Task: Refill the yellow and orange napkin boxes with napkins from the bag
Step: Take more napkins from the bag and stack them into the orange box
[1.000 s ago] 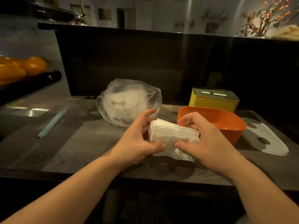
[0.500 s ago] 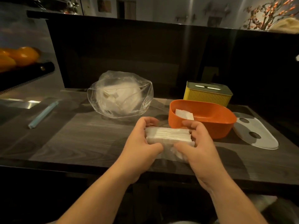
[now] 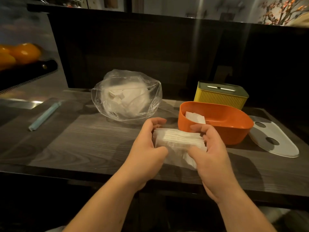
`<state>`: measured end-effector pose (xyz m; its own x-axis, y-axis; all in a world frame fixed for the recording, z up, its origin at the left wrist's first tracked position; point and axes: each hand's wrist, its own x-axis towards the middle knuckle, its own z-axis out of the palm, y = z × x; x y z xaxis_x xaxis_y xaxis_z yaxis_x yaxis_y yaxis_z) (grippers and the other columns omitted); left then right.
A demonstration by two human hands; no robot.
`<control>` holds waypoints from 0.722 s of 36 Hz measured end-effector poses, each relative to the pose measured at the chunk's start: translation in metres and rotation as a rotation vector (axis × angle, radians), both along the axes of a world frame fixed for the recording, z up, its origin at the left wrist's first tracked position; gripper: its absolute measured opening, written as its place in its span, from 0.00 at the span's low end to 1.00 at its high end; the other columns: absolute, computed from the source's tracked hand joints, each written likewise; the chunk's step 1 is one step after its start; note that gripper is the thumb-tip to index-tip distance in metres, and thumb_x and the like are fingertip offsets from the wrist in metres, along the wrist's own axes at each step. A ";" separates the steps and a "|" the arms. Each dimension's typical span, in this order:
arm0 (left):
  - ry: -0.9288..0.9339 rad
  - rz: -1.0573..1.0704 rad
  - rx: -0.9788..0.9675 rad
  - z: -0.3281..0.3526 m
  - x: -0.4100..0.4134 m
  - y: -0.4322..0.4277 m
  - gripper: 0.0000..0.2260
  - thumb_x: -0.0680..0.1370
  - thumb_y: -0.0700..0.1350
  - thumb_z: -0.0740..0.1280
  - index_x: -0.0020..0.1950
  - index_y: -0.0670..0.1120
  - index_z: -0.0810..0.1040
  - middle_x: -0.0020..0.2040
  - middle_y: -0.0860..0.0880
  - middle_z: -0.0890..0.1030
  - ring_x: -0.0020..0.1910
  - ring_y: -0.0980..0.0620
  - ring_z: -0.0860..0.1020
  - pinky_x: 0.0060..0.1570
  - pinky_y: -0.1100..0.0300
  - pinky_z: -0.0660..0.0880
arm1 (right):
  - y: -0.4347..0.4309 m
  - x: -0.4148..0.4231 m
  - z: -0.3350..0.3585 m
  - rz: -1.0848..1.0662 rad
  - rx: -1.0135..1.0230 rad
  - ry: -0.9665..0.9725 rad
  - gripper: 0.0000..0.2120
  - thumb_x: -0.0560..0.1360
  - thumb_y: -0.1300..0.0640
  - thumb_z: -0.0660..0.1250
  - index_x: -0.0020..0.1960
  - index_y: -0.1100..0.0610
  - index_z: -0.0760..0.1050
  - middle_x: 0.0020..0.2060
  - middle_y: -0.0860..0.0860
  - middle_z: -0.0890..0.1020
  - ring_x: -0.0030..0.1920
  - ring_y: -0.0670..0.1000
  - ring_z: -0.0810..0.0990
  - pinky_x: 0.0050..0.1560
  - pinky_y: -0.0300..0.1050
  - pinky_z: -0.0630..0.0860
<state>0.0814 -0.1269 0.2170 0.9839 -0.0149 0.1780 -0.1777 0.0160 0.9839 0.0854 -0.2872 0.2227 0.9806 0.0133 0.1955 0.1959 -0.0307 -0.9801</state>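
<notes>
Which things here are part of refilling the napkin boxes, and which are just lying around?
Part of the job: napkin stack, gripped by left hand and right hand; open orange box; yellow box, lid on; bag of napkins; white lid, probably the orange box's.
Lying about: pale blue stick; orange fruit at far left; flowering branches behind.

Both hands, left hand and right hand, grip napkin stack mid-frame; orange box right, apparently few napkins inside
</notes>
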 end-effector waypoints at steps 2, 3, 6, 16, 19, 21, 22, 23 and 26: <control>0.007 -0.032 -0.021 0.002 0.001 0.000 0.33 0.70 0.27 0.65 0.64 0.60 0.72 0.58 0.50 0.79 0.50 0.52 0.83 0.46 0.58 0.80 | 0.001 -0.001 0.000 0.018 -0.003 0.003 0.26 0.72 0.74 0.66 0.56 0.44 0.75 0.51 0.49 0.82 0.53 0.52 0.83 0.51 0.58 0.84; 0.011 -0.052 -0.029 0.002 0.001 0.001 0.33 0.69 0.28 0.66 0.64 0.60 0.72 0.58 0.49 0.79 0.49 0.52 0.83 0.45 0.57 0.80 | 0.000 0.000 0.000 0.028 0.011 0.018 0.26 0.72 0.74 0.66 0.56 0.44 0.75 0.52 0.49 0.82 0.53 0.52 0.83 0.51 0.58 0.84; 0.032 -0.111 -0.011 0.003 0.001 0.002 0.35 0.64 0.32 0.66 0.64 0.64 0.71 0.58 0.52 0.78 0.47 0.49 0.82 0.46 0.43 0.81 | -0.003 0.001 0.002 0.058 0.083 0.078 0.27 0.72 0.75 0.65 0.59 0.45 0.74 0.56 0.51 0.81 0.56 0.54 0.83 0.51 0.55 0.84; 0.029 -0.161 0.004 0.008 0.005 -0.001 0.34 0.66 0.30 0.67 0.64 0.60 0.71 0.55 0.47 0.77 0.42 0.52 0.80 0.41 0.55 0.79 | -0.005 -0.001 0.006 0.116 0.120 0.115 0.30 0.71 0.78 0.62 0.60 0.46 0.74 0.54 0.51 0.82 0.53 0.54 0.84 0.51 0.58 0.84; 0.022 -0.164 0.005 0.008 0.007 -0.002 0.34 0.68 0.28 0.67 0.65 0.59 0.71 0.56 0.47 0.77 0.43 0.52 0.81 0.40 0.55 0.79 | -0.003 -0.002 0.006 0.095 0.097 0.109 0.30 0.70 0.77 0.63 0.59 0.46 0.74 0.54 0.52 0.81 0.52 0.55 0.84 0.50 0.58 0.84; 0.038 -0.162 -0.030 0.008 0.008 0.001 0.34 0.64 0.31 0.67 0.65 0.58 0.71 0.56 0.46 0.77 0.44 0.52 0.81 0.41 0.56 0.79 | -0.004 -0.001 0.007 0.077 0.106 0.121 0.30 0.71 0.77 0.63 0.59 0.45 0.73 0.56 0.51 0.80 0.55 0.55 0.83 0.52 0.57 0.84; 0.047 -0.163 -0.022 0.008 0.009 0.002 0.34 0.63 0.32 0.66 0.65 0.58 0.71 0.56 0.46 0.77 0.44 0.50 0.81 0.40 0.54 0.79 | -0.005 -0.001 0.008 0.077 0.111 0.125 0.30 0.71 0.76 0.63 0.60 0.45 0.73 0.57 0.51 0.80 0.56 0.55 0.82 0.52 0.57 0.83; 0.055 -0.167 0.007 0.007 0.008 0.002 0.34 0.63 0.32 0.66 0.65 0.59 0.72 0.57 0.46 0.78 0.45 0.48 0.82 0.40 0.48 0.81 | -0.005 -0.002 0.008 0.082 0.113 0.126 0.29 0.72 0.76 0.63 0.60 0.45 0.73 0.57 0.52 0.80 0.56 0.54 0.82 0.52 0.57 0.84; 0.060 -0.193 0.050 0.007 0.007 0.002 0.33 0.63 0.32 0.66 0.62 0.62 0.75 0.57 0.46 0.79 0.46 0.41 0.83 0.45 0.39 0.80 | -0.005 -0.003 0.008 0.094 0.111 0.118 0.29 0.72 0.77 0.63 0.59 0.45 0.73 0.55 0.53 0.80 0.54 0.55 0.83 0.49 0.54 0.84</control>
